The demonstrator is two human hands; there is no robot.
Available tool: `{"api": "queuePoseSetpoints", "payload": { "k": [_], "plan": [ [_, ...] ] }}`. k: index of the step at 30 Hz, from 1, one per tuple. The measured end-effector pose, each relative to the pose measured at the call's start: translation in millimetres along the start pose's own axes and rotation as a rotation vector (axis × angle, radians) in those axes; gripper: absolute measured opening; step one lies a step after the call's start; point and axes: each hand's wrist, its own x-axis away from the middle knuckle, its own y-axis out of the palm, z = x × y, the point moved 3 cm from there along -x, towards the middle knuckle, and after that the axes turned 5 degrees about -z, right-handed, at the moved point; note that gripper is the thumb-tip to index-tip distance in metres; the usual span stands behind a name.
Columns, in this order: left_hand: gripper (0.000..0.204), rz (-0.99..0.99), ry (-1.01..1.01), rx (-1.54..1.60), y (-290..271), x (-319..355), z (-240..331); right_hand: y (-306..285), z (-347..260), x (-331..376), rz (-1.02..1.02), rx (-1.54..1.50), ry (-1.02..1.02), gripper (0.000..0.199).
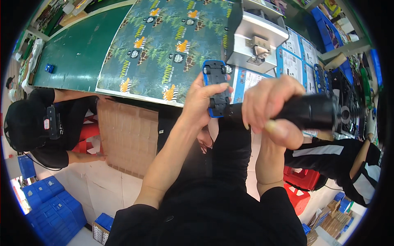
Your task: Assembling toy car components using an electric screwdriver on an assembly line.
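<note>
My left hand grips the upturned blue toy car by the near bench edge — probably light, stiff, slick, best pinched along its sides. My right hand clasps a black cylindrical tool.

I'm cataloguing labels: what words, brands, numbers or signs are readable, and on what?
Patterned green sheet: repeated yellow lettering, legible, not copied here.
Its round emblems: too small.
Papers by the metal fixture: print too small.
Black tool in the right hand: blurred, nothing readable.
Co-worker's shirt: marks unclear.

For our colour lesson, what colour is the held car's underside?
The underside is black; see the head view.
</note>
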Motion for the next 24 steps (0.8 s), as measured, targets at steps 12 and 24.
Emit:
{"api": "queuePoseSetpoints", "payload": {
  "k": [12,24],
  "plan": [
    [0.039,-0.009,-0.066,-0.012,3.2,1.5,5.2,-5.9,5.1,-6.9,-0.342,0.168,-0.126,0.025],
    [0.074,-0.162,-0.058,0.012,-1.5,3.0,1.5,-15.6,-46.3,22.9,-0.191,0.087,-0.299,0.033]
  ]
}}
